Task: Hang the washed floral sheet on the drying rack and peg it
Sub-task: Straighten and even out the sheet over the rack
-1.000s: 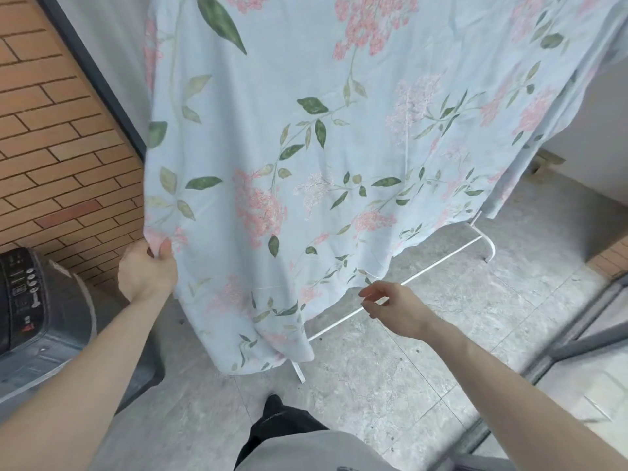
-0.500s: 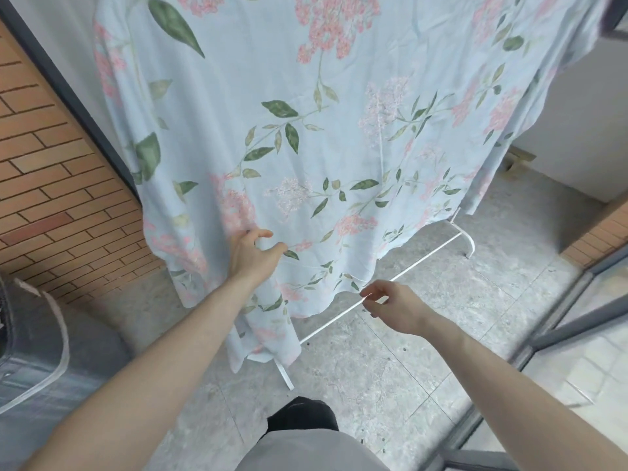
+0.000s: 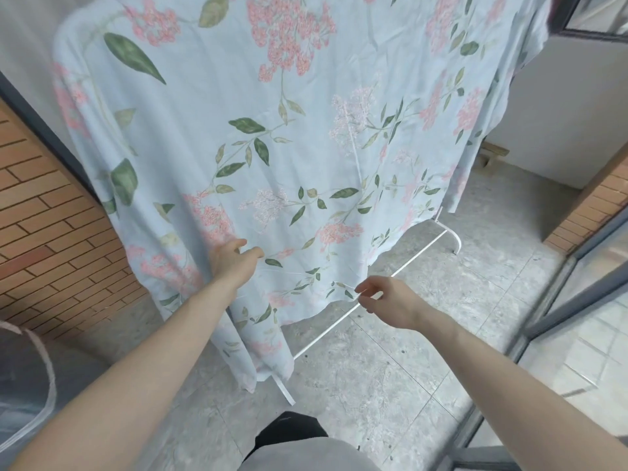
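The floral sheet was already draped over the drying rack, of which only the white bottom bar and the foot showed under the cloth; the top rail was out of the view. The sheet hung down wide in front of the person, with its lower edge uneven: the left part reached nearly to the tiled floor, while the right part ended higher. The left hand lay against the cloth with the fingers spread and the thumb apart, pressing or smoothing the fabric and not clamping it. The right hand pinched the lower hem between the thumb and the forefinger, and the other fingers were loosely curled. No peg was visible anywhere, in a hand or on the cloth. I judged that the step in hand was the straightening of the hung sheet, so the hanging was nearly done and the pegging not yet begun. The next move probably called for pulling the hem level, then for fetching pegs and fixing them at the top rail
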`<move>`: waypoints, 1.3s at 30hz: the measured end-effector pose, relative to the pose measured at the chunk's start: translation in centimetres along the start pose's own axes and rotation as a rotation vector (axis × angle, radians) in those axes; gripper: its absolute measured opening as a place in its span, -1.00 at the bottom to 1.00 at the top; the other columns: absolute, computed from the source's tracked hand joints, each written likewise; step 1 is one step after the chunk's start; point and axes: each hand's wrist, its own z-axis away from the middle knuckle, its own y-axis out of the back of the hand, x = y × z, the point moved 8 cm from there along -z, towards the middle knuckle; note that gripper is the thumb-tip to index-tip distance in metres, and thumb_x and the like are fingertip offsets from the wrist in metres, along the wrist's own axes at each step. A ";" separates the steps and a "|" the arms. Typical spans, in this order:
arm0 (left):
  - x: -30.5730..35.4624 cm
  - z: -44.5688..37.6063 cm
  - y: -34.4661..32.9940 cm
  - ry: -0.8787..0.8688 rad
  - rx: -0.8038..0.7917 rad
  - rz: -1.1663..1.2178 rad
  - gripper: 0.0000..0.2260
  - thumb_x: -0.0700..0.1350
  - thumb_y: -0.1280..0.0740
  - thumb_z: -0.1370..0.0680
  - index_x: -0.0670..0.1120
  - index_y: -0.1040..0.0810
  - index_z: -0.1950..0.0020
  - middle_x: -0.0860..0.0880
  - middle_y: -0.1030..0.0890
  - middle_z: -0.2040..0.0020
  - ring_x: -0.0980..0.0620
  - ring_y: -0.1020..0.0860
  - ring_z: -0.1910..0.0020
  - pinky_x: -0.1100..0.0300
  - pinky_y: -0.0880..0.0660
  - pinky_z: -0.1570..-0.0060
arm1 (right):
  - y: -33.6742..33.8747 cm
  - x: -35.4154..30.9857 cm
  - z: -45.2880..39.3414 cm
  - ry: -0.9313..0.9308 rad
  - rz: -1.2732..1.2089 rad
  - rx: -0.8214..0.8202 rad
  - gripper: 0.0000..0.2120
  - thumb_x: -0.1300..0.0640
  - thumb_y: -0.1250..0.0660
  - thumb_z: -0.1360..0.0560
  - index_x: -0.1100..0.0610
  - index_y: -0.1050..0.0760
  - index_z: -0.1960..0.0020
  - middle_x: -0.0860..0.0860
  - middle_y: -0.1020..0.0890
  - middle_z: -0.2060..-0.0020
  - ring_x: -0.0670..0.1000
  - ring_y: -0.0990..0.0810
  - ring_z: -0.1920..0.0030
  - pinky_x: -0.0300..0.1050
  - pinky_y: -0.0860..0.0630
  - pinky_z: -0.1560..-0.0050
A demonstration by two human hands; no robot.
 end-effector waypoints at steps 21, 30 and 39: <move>-3.8 3.5 9.6 -0.336 0.316 0.015 -0.51 -0.29 -0.40 -0.47 -0.14 -0.47 -0.40 0.08 -0.38 -0.19 0.00 -0.55 -0.07 0.15 -0.44 -0.17 | -9.6 -3.1 0.1 -0.026 -0.096 -0.048 -0.80 0.01 -0.36 -0.58 -0.04 -0.61 -0.19 -0.19 -0.66 0.01 -0.02 -0.68 0.07 -0.13 -0.57 0.06; -6.3 0.0 8.3 -0.280 -0.222 -0.208 -0.54 -0.12 -0.49 -0.52 -0.04 -0.53 -0.41 0.03 -0.41 -0.37 0.06 -0.58 -0.17 0.22 -0.40 -0.16 | -15.6 -6.9 -0.5 -0.109 -0.095 -0.048 -0.80 0.01 -0.36 -0.57 -0.05 -0.61 -0.18 -0.18 -0.67 0.00 0.01 -0.70 0.10 -0.11 -0.60 0.07; -0.9 -0.6 20.4 -0.709 -0.453 -0.035 -0.81 -0.21 -0.48 -0.54 0.07 -0.68 -0.05 0.33 -0.66 0.06 0.29 -0.62 0.13 0.43 -0.49 0.12 | -20.9 -16.2 -1.8 -0.192 -0.183 0.197 -0.78 0.01 -0.37 -0.58 -0.07 -0.58 -0.23 -0.20 -0.66 -0.08 -0.06 -0.71 0.12 -0.17 -0.61 0.15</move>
